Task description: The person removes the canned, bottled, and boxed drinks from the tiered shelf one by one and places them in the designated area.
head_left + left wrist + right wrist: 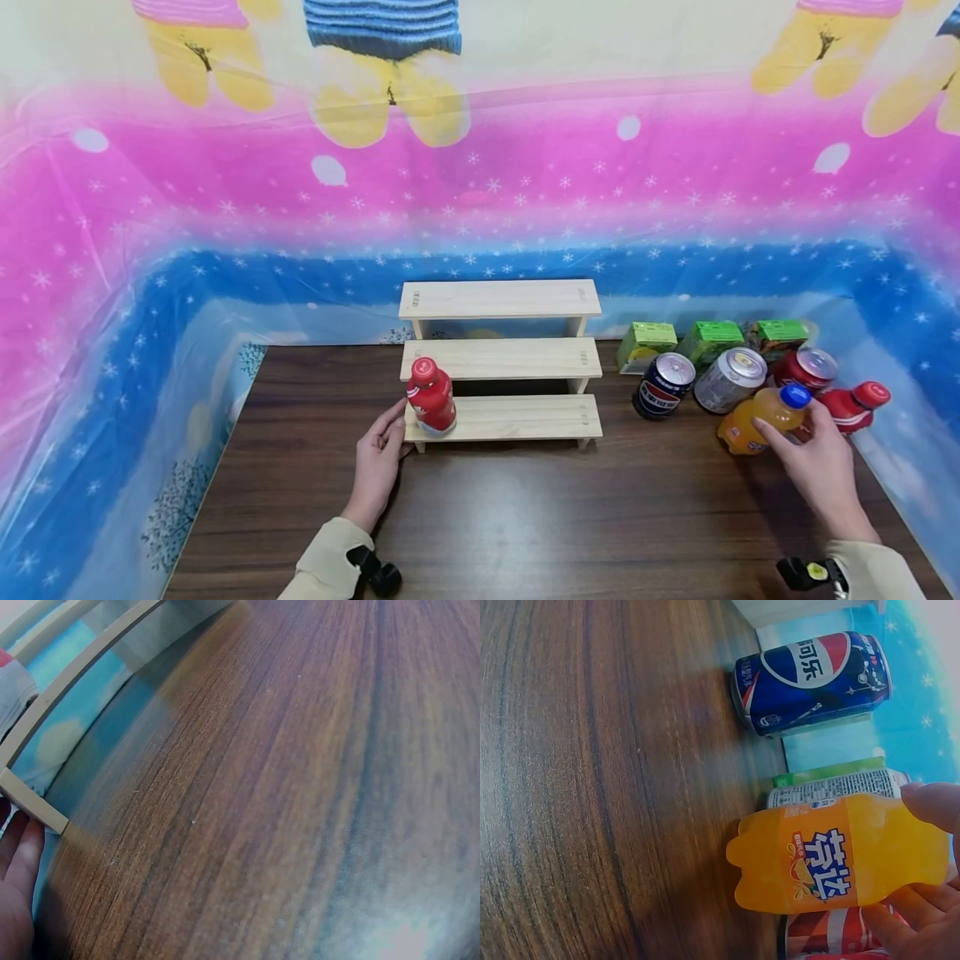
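My right hand (821, 475) grips an orange soda bottle (825, 855) with a blue cap (796, 396) near its upper part, thumb on one side and fingers on the other. The bottle leans slightly in the head view. My left hand (377, 462) touches the left end of a three-step wooden stand (517, 418), its fingers (26, 851) extended along the end piece of the lowest step. On that step, at its left end, a red bottle (431, 400) with a red cap stands upright, close by the left fingertips.
Right of the stand are a dark blue cola can (663, 386), a silver can (731, 381) and a red can (806, 368). Three green boxes (712, 342) line the back. Another red bottle (851, 407) is beside my right hand. A patterned cloth (480, 200) hangs behind the brown table (315, 392).
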